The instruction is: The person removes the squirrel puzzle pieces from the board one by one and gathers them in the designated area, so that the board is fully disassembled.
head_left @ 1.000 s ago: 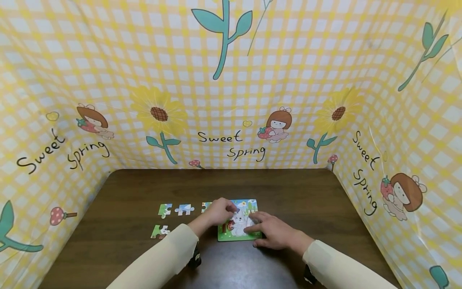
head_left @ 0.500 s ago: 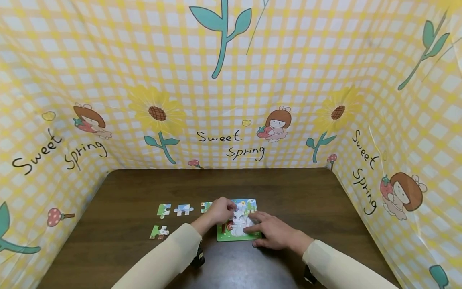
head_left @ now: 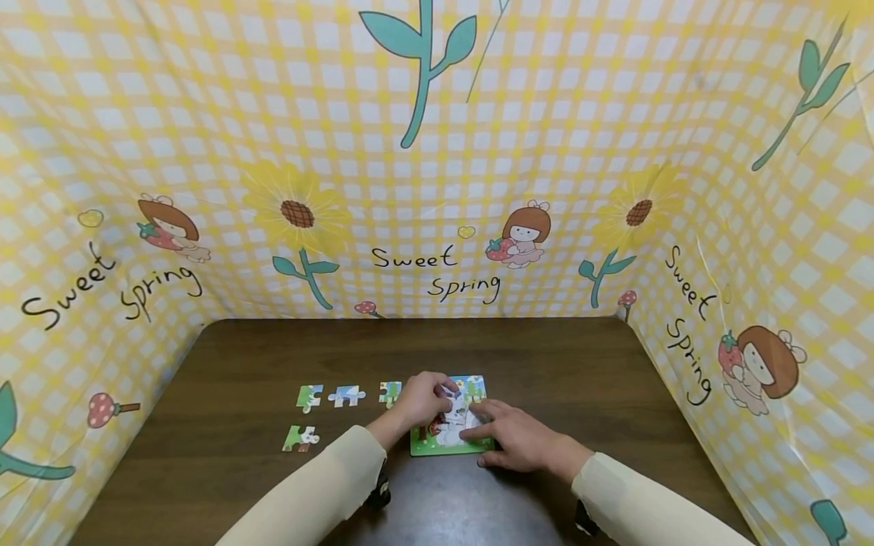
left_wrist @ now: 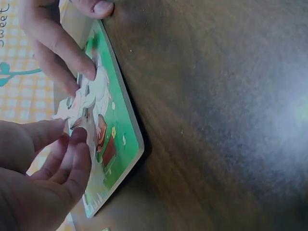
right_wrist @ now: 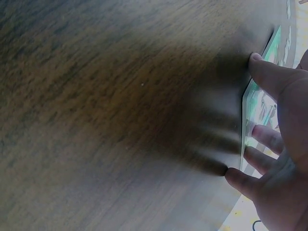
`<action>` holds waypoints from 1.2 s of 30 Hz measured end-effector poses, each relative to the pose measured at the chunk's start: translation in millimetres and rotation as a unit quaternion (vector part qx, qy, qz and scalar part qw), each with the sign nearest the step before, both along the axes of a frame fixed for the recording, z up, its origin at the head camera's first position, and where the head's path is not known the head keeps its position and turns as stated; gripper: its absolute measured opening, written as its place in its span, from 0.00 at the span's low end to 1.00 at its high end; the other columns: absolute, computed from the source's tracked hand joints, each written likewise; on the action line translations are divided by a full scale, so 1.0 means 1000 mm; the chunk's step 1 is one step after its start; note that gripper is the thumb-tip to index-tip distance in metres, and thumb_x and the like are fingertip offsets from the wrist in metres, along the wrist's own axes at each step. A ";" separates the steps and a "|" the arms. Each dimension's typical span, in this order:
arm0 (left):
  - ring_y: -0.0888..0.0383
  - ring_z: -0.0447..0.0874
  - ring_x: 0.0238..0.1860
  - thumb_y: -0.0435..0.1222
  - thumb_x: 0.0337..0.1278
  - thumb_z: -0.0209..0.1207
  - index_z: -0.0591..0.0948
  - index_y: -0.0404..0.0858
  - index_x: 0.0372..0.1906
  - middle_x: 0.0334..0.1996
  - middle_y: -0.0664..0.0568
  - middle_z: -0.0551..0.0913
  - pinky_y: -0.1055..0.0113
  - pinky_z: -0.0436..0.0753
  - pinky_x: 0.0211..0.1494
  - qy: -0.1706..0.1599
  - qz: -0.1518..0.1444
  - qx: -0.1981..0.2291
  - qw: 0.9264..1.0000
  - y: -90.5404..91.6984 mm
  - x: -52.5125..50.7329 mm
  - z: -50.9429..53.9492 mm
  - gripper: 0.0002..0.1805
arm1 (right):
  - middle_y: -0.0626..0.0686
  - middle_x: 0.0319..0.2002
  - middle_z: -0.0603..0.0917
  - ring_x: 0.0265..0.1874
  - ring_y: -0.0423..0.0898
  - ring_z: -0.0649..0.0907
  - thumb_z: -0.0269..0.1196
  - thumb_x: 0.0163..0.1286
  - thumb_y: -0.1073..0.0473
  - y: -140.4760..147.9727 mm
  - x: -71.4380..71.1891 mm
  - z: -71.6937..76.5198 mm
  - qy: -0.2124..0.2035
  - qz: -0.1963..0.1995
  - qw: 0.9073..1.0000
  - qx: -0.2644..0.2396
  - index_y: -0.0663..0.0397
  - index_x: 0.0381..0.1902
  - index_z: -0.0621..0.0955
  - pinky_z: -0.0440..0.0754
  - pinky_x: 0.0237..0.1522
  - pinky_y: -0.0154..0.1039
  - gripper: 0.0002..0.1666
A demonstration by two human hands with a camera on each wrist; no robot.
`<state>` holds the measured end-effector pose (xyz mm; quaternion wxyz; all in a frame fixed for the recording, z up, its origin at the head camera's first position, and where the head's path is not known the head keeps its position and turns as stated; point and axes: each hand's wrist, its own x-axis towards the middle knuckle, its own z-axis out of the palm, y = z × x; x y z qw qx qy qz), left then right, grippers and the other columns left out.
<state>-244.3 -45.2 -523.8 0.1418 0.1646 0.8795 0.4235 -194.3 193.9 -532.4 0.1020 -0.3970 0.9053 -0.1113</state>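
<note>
A puzzle board (head_left: 444, 447) with a green border and a picture of a white animal lies on the table. My left hand (head_left: 418, 400) is over its upper left part and pinches a mostly white puzzle piece (left_wrist: 74, 109) between thumb and fingers. In the left wrist view the piece is tilted above the board's surface. My right hand (head_left: 524, 438) rests on the board's right side with spread fingers. Its thumb (right_wrist: 257, 60) touches the board's front edge. Both hands hide parts of the picture.
Several loose puzzle pieces lie left of the board: a green one (head_left: 309, 397), a blue one (head_left: 347, 396), a tree-patterned one (head_left: 391, 391) and a green-and-white one (head_left: 300, 438). Checked cloth (head_left: 437, 174) encloses the dark wooden table (head_left: 539, 349) behind and at the sides.
My left hand has shifted slightly to the right over the board, with its fingers turned a little. The right hand stays in place.
</note>
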 end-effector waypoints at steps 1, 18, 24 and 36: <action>0.58 0.80 0.28 0.30 0.62 0.66 0.87 0.38 0.47 0.30 0.51 0.84 0.64 0.80 0.31 0.003 0.002 0.006 1.000 0.000 0.000 0.000 0.09 | 0.57 0.77 0.66 0.76 0.59 0.65 0.66 0.72 0.42 0.000 0.000 0.000 0.000 0.001 1.000 0.001 0.28 0.69 0.78 0.70 0.70 0.59 0.28; 0.54 0.81 0.26 0.32 0.64 0.66 0.90 0.38 0.42 0.32 0.51 0.86 0.64 0.80 0.28 -0.017 0.065 0.055 0.996 -0.062 0.031 0.011 0.06 | 0.59 0.78 0.64 0.77 0.62 0.63 0.66 0.73 0.43 -0.001 0.004 0.006 -0.020 -0.013 1.000 -0.007 0.31 0.70 0.78 0.67 0.71 0.62 0.29; 0.55 0.80 0.25 0.31 0.64 0.66 0.90 0.37 0.40 0.31 0.51 0.87 0.63 0.80 0.26 -0.010 0.093 0.033 0.995 -0.110 0.051 0.005 0.04 | 0.59 0.78 0.65 0.77 0.62 0.63 0.66 0.72 0.43 -0.001 0.005 0.003 -0.014 -0.010 1.000 -0.008 0.31 0.69 0.78 0.68 0.70 0.63 0.29; 0.58 0.81 0.24 0.33 0.58 0.70 0.89 0.37 0.34 0.25 0.56 0.86 0.64 0.78 0.28 0.030 0.169 -0.064 0.983 -0.169 0.056 0.004 0.03 | 0.58 0.78 0.64 0.77 0.61 0.63 0.66 0.72 0.41 -0.002 0.004 0.003 -0.018 -0.013 1.000 0.000 0.28 0.70 0.77 0.68 0.71 0.62 0.29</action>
